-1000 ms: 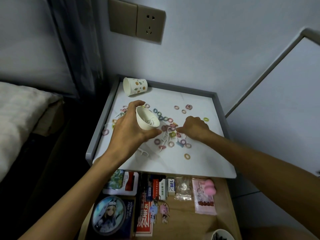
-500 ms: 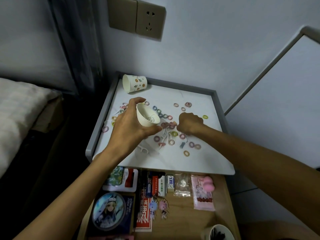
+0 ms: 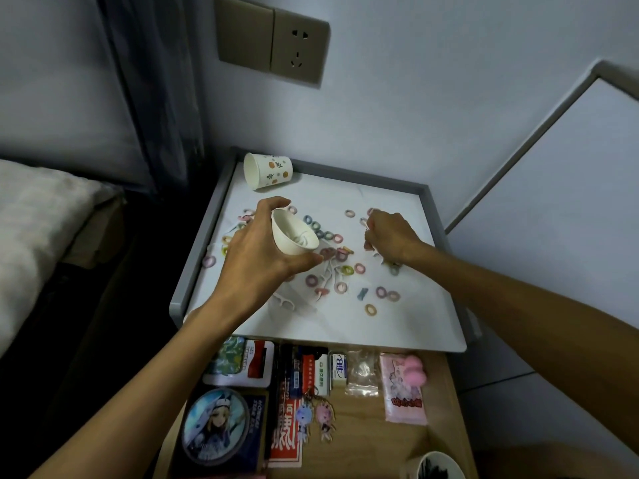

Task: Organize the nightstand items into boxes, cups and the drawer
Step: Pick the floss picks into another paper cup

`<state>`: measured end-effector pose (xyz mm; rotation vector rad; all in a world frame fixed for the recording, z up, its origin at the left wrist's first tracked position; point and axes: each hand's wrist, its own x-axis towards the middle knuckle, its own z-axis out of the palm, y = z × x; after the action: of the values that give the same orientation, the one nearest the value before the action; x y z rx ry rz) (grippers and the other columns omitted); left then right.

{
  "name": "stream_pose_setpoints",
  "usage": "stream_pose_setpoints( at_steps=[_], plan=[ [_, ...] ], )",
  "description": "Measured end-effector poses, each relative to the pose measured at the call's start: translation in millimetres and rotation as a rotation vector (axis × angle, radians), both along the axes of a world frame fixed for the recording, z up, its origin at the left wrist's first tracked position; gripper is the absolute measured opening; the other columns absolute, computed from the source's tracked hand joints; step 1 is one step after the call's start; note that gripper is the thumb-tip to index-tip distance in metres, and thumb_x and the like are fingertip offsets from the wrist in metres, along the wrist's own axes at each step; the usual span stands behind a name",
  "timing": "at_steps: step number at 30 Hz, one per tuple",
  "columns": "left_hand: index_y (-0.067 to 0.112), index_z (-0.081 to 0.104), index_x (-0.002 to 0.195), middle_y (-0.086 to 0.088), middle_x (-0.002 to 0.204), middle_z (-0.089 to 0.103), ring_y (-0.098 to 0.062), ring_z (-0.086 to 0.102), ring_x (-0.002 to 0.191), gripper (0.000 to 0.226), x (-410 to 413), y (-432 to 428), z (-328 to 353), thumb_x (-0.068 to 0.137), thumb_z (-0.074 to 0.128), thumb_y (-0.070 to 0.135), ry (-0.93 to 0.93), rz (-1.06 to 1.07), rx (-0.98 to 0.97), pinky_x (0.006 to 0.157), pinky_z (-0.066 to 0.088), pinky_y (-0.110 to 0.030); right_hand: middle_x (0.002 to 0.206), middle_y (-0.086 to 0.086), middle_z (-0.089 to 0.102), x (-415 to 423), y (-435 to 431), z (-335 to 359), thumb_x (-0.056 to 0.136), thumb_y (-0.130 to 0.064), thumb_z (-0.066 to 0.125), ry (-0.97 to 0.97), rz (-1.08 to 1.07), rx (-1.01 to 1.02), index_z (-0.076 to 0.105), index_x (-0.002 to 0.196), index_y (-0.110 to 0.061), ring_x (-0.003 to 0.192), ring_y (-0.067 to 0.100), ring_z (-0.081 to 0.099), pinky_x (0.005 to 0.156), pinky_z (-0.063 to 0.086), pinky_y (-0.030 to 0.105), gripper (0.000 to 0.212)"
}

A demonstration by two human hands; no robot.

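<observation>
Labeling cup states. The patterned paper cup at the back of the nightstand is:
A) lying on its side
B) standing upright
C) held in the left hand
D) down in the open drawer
A: the patterned cup lies on its side near the back left corner of the nightstand top, while the left hand holds a plain white cup.

Nightstand top (image 3: 397, 326): smooth, faint sheen; printed cup (image 3: 269, 171) at 11 o'clock: matt paper; drawer floor (image 3: 363, 437) at 6 o'clock: pale wood grain; small bag (image 3: 361, 373): clear glossy plastic; bedding (image 3: 34, 216) at 9 o'clock: fuzzy cloth.
</observation>
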<state>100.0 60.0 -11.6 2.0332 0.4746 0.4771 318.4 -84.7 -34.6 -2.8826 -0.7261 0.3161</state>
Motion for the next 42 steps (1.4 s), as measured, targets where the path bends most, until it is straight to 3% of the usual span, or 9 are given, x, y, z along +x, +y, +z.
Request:
stream_pose_setpoints(
  at_steps=[5,10,14,20,22,26,33,37,42],
  plan=[
    [0.031,0.041,0.136,0.005,0.120,0.058,-0.021,0.057,0.104,0.085,-1,-3,0,0.067,0.089,0.038,0.010,-0.009,0.011,0.071,0.041,-0.024,0.104,0.009,0.071,2,-10,1,0.098,-0.009,0.051,0.018,0.024,0.125,0.057,0.101,-0.009,0.069,0.013,0.061,0.062,0.051,0.026,0.006],
    [0.031,0.041,0.135,0.006,0.116,0.058,-0.021,0.057,0.103,0.084,-1,-3,-2,0.066,0.089,0.037,0.012,-0.017,0.019,0.078,0.047,-0.031,0.082,0.006,0.071,-11,-3,39,0.100,-0.010,0.050,0.151,0.204,0.403,0.064,0.102,-0.008,0.067,0.016,0.063,0.066,0.058,0.038,0.014],
    [0.030,0.040,0.136,0.009,0.115,0.055,-0.018,0.055,0.101,0.086,3,-4,-5,0.066,0.090,0.035,0.014,-0.037,0.050,0.073,0.041,-0.026,0.076,-0.008,0.070,-37,19,95,0.097,-0.020,0.060,0.190,0.554,0.284,0.073,0.104,-0.014,0.060,0.003,0.058,0.057,0.045,0.017,0.016],
    [0.030,0.041,0.133,0.017,0.104,0.062,-0.004,0.062,0.093,0.084,5,-7,-6,0.066,0.091,0.027,-0.009,-0.065,-0.010,0.069,0.045,-0.014,0.077,-0.013,0.066,-82,56,110,0.090,-0.019,0.066,0.188,0.865,-0.014,0.075,0.100,-0.020,0.069,-0.001,0.060,0.061,0.044,0.016,0.013],
    [0.029,0.041,0.132,0.017,0.104,0.062,-0.005,0.063,0.095,0.083,4,-6,-4,0.066,0.091,0.028,-0.022,-0.053,-0.019,0.072,0.048,-0.016,0.083,-0.007,0.070,-83,59,107,0.087,-0.014,0.068,0.221,0.836,0.031,0.074,0.100,-0.018,0.073,0.005,0.064,0.068,0.052,0.027,0.015],
    [0.033,0.039,0.132,0.008,0.109,0.066,-0.018,0.065,0.096,0.084,2,-2,-4,0.065,0.091,0.033,-0.031,-0.031,-0.029,0.080,0.056,-0.044,0.102,-0.005,0.074,-78,54,103,0.086,-0.009,0.073,0.347,0.651,0.250,0.072,0.113,-0.015,0.088,0.001,0.069,0.084,0.055,0.020,0.028],
    [0.032,0.041,0.134,0.004,0.111,0.063,-0.020,0.061,0.098,0.088,2,-1,-1,0.062,0.091,0.034,-0.040,0.013,-0.032,0.076,0.050,-0.030,0.088,-0.004,0.074,-63,39,92,0.088,-0.008,0.071,0.265,0.464,0.477,0.074,0.098,-0.014,0.078,0.005,0.070,0.069,0.056,0.018,0.012],
    [0.030,0.043,0.135,0.004,0.112,0.063,-0.019,0.061,0.098,0.086,-1,2,1,0.064,0.092,0.030,-0.083,0.046,-0.061,0.061,0.048,-0.012,0.093,-0.001,0.073,-32,9,51,0.089,-0.017,0.071,0.152,0.316,0.240,0.074,0.099,-0.015,0.068,0.001,0.062,0.061,0.046,0.014,0.011],
    [0.032,0.043,0.133,0.006,0.113,0.062,-0.022,0.062,0.102,0.087,0,5,-1,0.062,0.092,0.034,-0.032,0.065,-0.033,0.085,0.055,-0.046,0.097,-0.006,0.068,-30,-23,-8,0.083,-0.031,0.077,0.167,0.236,0.113,0.072,0.101,-0.023,0.089,0.011,0.064,0.077,0.052,0.026,0.020]
  ],
)
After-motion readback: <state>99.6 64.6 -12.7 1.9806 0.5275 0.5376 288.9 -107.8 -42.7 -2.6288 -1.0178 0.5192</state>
